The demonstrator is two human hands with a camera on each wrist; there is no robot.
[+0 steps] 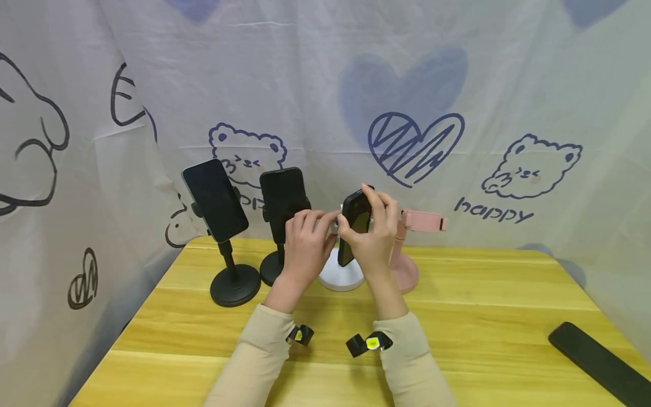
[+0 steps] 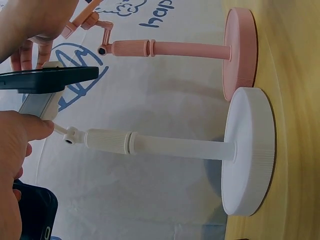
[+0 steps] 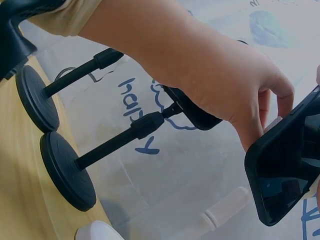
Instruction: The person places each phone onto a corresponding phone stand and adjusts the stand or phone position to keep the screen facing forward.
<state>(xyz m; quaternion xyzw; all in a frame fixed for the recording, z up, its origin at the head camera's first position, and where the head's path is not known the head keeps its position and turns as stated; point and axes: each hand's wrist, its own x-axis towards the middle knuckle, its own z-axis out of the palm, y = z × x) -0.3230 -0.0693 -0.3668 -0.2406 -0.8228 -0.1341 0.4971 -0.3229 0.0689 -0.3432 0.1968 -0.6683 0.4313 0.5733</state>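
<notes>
In the head view, my right hand (image 1: 377, 237) holds a dark smartphone (image 1: 360, 219) upright over the white phone stand (image 1: 342, 278), thumb on one long edge and fingers at the top. My left hand (image 1: 307, 244) is at the stand's head. The left wrist view shows the left thumb (image 2: 37, 127) pressed on the pale clamp (image 2: 41, 104), with the phone (image 2: 55, 80) lying along it. From the right wrist, the left fingers (image 3: 250, 125) curl behind the phone (image 3: 280, 170), hiding most of the clamp.
Two black stands (image 1: 235, 284) on the left each carry a phone (image 1: 216, 200). A pink stand (image 1: 405, 274) with a bare clamp (image 1: 424, 221) stands right of the white one. A black slab-like object (image 1: 600, 359) lies at the table's right edge. A printed curtain (image 1: 315, 113) hangs behind.
</notes>
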